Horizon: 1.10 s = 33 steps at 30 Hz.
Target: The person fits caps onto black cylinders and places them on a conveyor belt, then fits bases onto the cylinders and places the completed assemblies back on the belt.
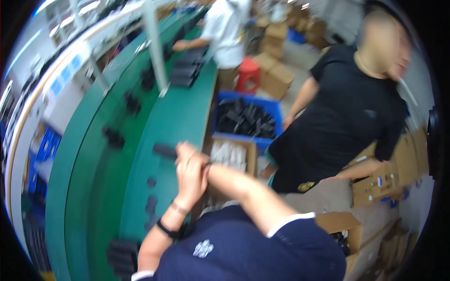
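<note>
My right hand (186, 151) is at the near end of a dark, elongated block-like part (164, 151) above the green workbench (180, 112), with its fingers closed around that end. Blur hides the part's exact kind. My left hand (191, 177) overlaps my right hand and wrist, its fingers pointing up toward the knuckles. Motion smears these fingers, so their grip is unclear. Several small dark flat pieces (151, 204) lie on the bench beside my left forearm. A stack of black blocks (123, 257) sits at the near left.
A green belt (105, 173) on the left carries dark parts (113, 136). To the right are a blue crate (276, 105) of black parts and a carton (251, 157) of white items. A person in black (347, 117) stands close; another in white (228, 35) works farther along, near a red stool (247, 75).
</note>
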### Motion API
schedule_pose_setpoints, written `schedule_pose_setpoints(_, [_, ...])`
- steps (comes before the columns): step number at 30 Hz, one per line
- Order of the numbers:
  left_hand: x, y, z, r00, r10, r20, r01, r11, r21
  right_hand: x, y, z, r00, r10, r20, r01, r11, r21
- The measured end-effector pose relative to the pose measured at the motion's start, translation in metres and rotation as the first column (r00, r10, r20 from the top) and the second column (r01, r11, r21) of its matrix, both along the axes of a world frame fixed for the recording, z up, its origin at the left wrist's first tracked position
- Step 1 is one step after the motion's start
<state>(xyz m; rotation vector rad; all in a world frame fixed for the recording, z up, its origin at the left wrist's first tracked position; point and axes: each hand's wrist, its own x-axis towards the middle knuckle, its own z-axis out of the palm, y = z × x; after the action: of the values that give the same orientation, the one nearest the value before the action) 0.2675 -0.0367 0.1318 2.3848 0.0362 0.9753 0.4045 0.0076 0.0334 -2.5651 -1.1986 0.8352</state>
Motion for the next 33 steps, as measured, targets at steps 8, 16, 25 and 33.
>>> schedule_pose_setpoints(8, [0.006, 0.015, -0.019, 0.998, -0.014, 0.061, 0.020, 0.995, -0.100, 0.020, -0.008, 0.019, 0.953, -0.042, 0.301, 0.006, 0.993, 0.121])
schedule_pose_setpoints(16, [0.008, 0.001, -0.019, 0.981, -0.155, 0.118, 0.150, 0.987, 0.050, 0.028, -0.018, 0.021, 0.896, -0.038, 0.442, -0.019, 0.992, 0.123])
schedule_pose_setpoints(25, [0.039, -0.042, -0.012, 0.953, -0.302, -0.031, 0.300, 0.917, 0.262, 0.085, -0.053, 0.051, 0.673, -0.252, 0.695, -0.077, 0.911, 0.405])
schedule_pose_setpoints(33, [0.067, -0.046, -0.006, 0.934, -0.357, -0.018, 0.347, 0.894, 0.283, 0.110, -0.070, 0.065, 0.678, -0.342, 0.651, -0.049, 0.862, 0.504])
